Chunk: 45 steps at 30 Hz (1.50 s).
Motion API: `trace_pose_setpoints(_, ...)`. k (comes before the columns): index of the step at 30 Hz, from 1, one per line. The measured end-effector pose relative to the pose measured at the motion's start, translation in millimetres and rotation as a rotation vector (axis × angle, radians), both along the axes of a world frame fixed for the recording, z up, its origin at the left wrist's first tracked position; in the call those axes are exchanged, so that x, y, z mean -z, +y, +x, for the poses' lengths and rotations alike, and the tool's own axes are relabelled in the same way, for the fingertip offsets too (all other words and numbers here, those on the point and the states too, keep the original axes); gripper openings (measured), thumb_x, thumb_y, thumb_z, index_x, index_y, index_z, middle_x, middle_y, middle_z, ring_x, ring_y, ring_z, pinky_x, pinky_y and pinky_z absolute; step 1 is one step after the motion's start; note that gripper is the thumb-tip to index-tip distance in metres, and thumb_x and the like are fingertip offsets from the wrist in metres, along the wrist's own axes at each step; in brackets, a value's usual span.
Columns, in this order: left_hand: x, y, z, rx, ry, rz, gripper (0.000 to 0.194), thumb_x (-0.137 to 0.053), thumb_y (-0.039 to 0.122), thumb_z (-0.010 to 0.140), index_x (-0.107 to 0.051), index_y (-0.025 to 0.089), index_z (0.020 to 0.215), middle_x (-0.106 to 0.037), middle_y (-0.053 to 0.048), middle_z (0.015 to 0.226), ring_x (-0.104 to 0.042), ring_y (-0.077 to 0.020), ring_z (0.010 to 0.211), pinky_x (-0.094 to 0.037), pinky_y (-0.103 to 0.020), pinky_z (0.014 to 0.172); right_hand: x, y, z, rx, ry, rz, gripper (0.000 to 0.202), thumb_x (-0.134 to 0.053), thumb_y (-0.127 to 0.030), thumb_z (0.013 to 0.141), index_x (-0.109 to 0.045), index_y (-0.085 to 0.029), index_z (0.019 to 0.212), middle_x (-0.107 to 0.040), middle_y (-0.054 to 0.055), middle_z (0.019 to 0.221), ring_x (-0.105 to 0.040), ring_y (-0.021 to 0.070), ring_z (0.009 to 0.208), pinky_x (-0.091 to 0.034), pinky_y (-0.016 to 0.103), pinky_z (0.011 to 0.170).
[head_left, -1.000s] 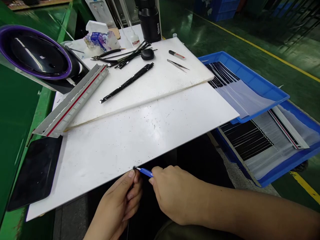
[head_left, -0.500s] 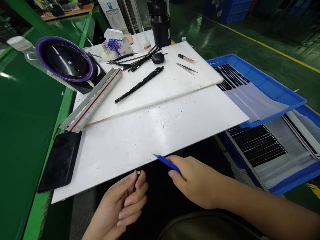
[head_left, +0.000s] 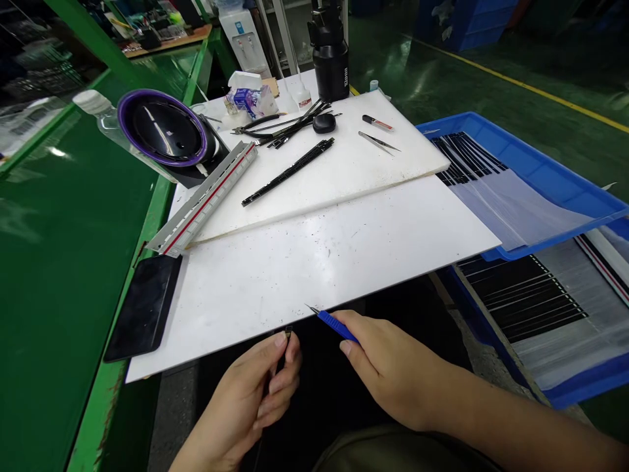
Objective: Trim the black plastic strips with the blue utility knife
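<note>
At the front edge of the white board (head_left: 314, 262), my left hand (head_left: 250, 387) pinches a thin black strip (head_left: 288, 332) between thumb and forefinger; only its tip shows and the rest is hidden by the fingers. My right hand (head_left: 393, 367) is closed round the blue handle of a craft knife (head_left: 337, 324). The knife's pointed blade reaches left over the board's edge, apart from the strip. Farther back, a bundle of black strips (head_left: 289, 172) lies on a thick white slab (head_left: 373, 160).
Tweezers (head_left: 377, 143), a marker-like tube (head_left: 377, 123), a black case (head_left: 324, 123) and pliers (head_left: 258, 128) lie on the slab. A scale ruler (head_left: 206, 200) and phone (head_left: 142, 308) are left. Blue trays (head_left: 535, 167) of black strips stand right; a black bottle (head_left: 330, 65) is behind.
The whole scene has shifted slightly right in view as the camera moved. The strip's tip has turned a little between my left fingers. Both hands keep their holds.
</note>
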<state>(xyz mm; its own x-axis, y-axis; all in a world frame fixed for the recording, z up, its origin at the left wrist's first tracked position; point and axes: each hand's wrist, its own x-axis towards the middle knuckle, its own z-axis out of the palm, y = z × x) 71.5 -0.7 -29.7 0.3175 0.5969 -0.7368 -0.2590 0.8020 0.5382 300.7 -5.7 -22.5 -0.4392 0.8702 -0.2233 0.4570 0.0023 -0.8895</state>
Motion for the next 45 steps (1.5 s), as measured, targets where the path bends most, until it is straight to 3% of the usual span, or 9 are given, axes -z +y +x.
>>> trace_pose_setpoints(3, 8.5, 2.2, -1.4, 0.02, 0.125, 0.035, 0.034, -0.066, 0.048, 0.087, -0.057, 0.018, 0.073, -0.038, 0.008, 0.053, -0.018, -0.002, 0.04, -0.013, -0.011, 0.033, 3.0, 2.7, -1.2, -0.058, -0.048, 0.138, 0.048, -0.041, -0.019, 0.102, -0.042, -0.017, 0.15, -0.068, 0.01, 0.123, -0.065, 0.0212, 0.107, -0.048, 0.032, 0.089)
trace_pose_setpoints(8, 13.8, 4.8, -1.3, 0.016, 0.176, 0.072, 0.034, -0.063, 0.048, 0.088, -0.054, 0.019, 0.074, -0.036, 0.009, 0.053, -0.016, -0.0028, 0.04, -0.012, -0.012, 0.033, 5.4, 9.1, -6.4, -0.159, -0.221, 0.198, 0.049, -0.04, -0.015, 0.1, -0.046, -0.025, 0.149, -0.075, 0.005, 0.098, -0.071, 0.0219, 0.082, -0.049, 0.032, 0.073)
trace_pose_setpoints(18, 12.5, 5.3, 1.5, 0.032, 0.231, 0.079, 0.036, -0.063, 0.052, 0.087, -0.052, 0.02, 0.075, -0.036, 0.009, 0.054, -0.015, -0.0031, 0.04, -0.012, -0.012, 0.033, 7.7, 13.3, -17.8, -0.202, -0.254, 0.214, 0.049, -0.039, -0.015, 0.1, -0.047, -0.024, 0.148, -0.075, 0.008, 0.104, -0.071, 0.023, 0.091, -0.048, 0.032, 0.077)
trace_pose_setpoints(28, 11.5, 5.5, 0.6, 0.049, 0.262, 0.072, 0.037, -0.064, 0.055, 0.086, -0.055, 0.02, 0.076, -0.036, 0.009, 0.055, -0.016, -0.0031, 0.041, -0.013, -0.013, 0.034, 8.5, 13.0, -20.2, -0.24, -0.331, 0.291, 0.051, -0.04, -0.013, 0.097, -0.047, -0.024, 0.147, -0.074, 0.006, 0.089, -0.069, 0.0219, 0.075, -0.042, 0.032, 0.064)
trace_pose_setpoints(38, 12.1, 5.3, 1.9, 0.047, 0.263, 0.084, 0.038, -0.065, 0.055, 0.084, -0.054, 0.02, 0.075, -0.036, 0.009, 0.054, -0.017, -0.003, 0.041, -0.014, -0.012, 0.034, 10.5, 9.5, -23.0, -0.298, -0.451, 0.343, 0.063, -0.041, -0.011, 0.091, -0.038, -0.025, 0.152, -0.066, 0.004, 0.079, -0.059, 0.0192, 0.057, -0.029, 0.03, 0.047)
trace_pose_setpoints(45, 13.9, 6.4, 1.9, 0.045, 0.25, 0.081, 0.043, -0.07, 0.058, 0.079, -0.052, 0.02, 0.071, -0.037, 0.009, 0.052, -0.017, -0.0024, 0.039, -0.014, -0.012, 0.033, 11.6, 4.2, -26.2, -0.263, -0.512, 0.446, 0.064, -0.043, -0.01, 0.086, -0.042, -0.023, 0.149, -0.063, 0.004, 0.074, -0.058, 0.0187, 0.051, -0.02, 0.03, 0.042)
